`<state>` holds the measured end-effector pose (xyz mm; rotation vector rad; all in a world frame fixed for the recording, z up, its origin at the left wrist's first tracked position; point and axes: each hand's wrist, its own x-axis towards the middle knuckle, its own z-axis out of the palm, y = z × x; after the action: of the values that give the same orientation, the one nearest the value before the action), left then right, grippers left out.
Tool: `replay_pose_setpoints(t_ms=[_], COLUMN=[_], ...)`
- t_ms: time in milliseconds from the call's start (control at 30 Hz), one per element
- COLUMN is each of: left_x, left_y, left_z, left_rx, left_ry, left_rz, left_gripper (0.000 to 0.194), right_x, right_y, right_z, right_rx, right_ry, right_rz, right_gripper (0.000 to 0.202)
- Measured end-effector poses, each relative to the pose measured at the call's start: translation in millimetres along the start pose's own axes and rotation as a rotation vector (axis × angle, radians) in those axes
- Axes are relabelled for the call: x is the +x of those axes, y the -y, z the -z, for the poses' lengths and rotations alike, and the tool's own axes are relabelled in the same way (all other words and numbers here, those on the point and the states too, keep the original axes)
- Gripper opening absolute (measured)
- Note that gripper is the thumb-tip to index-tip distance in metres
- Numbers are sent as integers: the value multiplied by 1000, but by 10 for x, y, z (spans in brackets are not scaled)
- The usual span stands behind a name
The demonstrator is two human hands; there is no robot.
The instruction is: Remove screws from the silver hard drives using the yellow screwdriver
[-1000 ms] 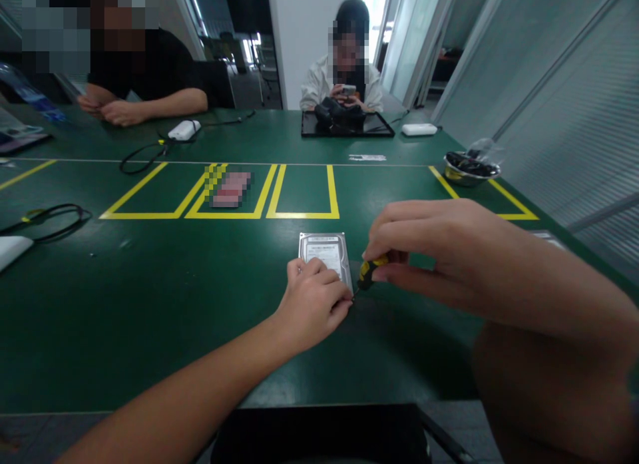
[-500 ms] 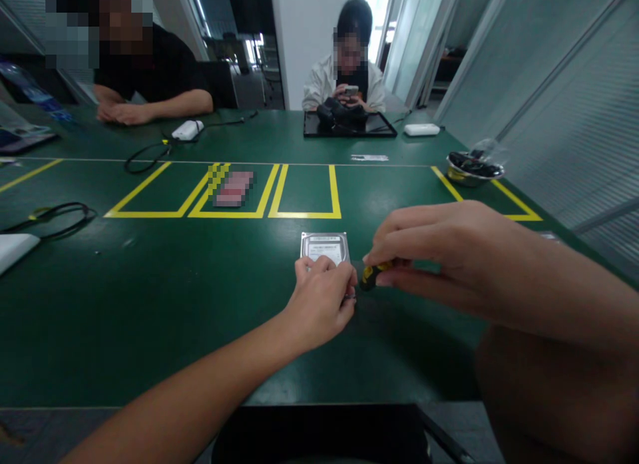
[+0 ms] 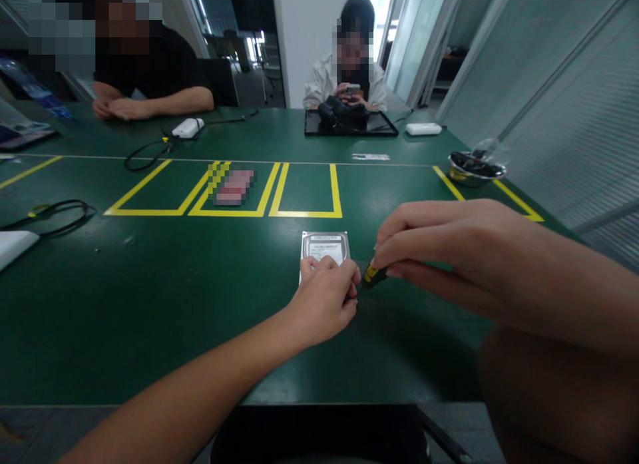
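Note:
A silver hard drive with a white label (image 3: pixel 325 245) lies on the green table in front of me. Over its near end is my left hand (image 3: pixel 327 291), fingers curled and closed on the drive, hiding its lower part. Just right of the drive, my right hand (image 3: pixel 439 251) pinches a small black and yellow tool handle (image 3: pixel 373 275) between thumb and fingers. The handle is tilted, its lower end close to the left fingertips. Its tip cannot be made out.
Yellow tape (image 3: pixel 305 214) marks boxes on the table (image 3: pixel 210 331); a blurred reddish item (image 3: pixel 234 187) lies in one. A metal bowl of dark items (image 3: pixel 475 173) stands at the right. Two people sit opposite, near a black tray (image 3: pixel 352 124) and cables (image 3: pixel 144 159).
My right hand has shifted slightly right, and the black and yellow handle now leans more. My left hand stays on the drive, almost unmoved.

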<state>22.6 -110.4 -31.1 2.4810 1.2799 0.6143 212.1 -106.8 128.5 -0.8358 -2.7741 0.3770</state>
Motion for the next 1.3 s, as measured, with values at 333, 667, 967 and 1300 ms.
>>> replay_pose_setpoints(t_ms=[333, 667, 967, 1300], left_x=[13, 25, 29, 34], left_y=[-2, 5, -24, -23], left_z=[23, 16, 62, 73], left_rx=[-14, 10, -11, -10], left_ry=[24, 28, 46, 91], left_rz=[-14, -31, -28, -1], left_gripper=[20, 19, 16, 17], right_x=[0, 28, 50, 13], right_y=[6, 10, 16, -14], right_z=[-10, -65, -63, -54], right_rx=[-37, -73, 19, -21], right_ry=[8, -47, 34, 8], right_rz=[-25, -23, -6, 21], right_gripper=[24, 14, 19, 28])
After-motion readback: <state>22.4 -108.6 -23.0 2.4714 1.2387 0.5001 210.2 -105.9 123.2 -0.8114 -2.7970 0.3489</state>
